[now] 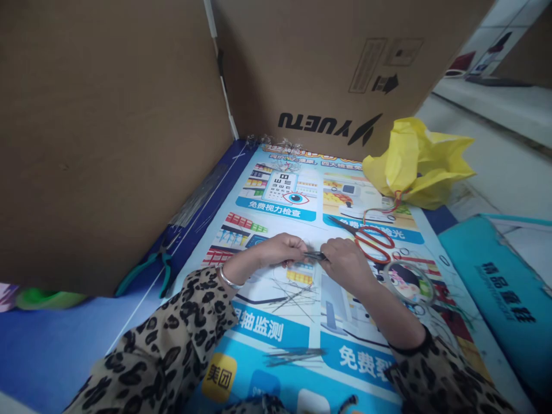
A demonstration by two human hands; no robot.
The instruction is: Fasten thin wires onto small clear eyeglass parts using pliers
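Over the middle of a printed poster, my left hand (287, 249) is closed in a pinch, its fingertips on what looks like a thin wire. My right hand (347, 261) is wrapped round small pliers (315, 255), whose dark metal jaws point left and meet the left fingertips. The handles are hidden in the palm. Just beyond the right hand lie scissors (373, 242) with orange-red handles. Below the hands, thin wire pieces (297, 296) lie crossed, and a bundle of straight wires (295, 355) rests nearer to me.
Tall cardboard panels (302, 69) stand behind and at left. Teal-handled pliers (149, 273) lie by the left panel near more wires (200, 198). At right are a clear tape roll (409, 283), yellow crumpled material (414, 161) and a turquoise box (487, 276). Small clear pieces (276, 142) sit at the back.
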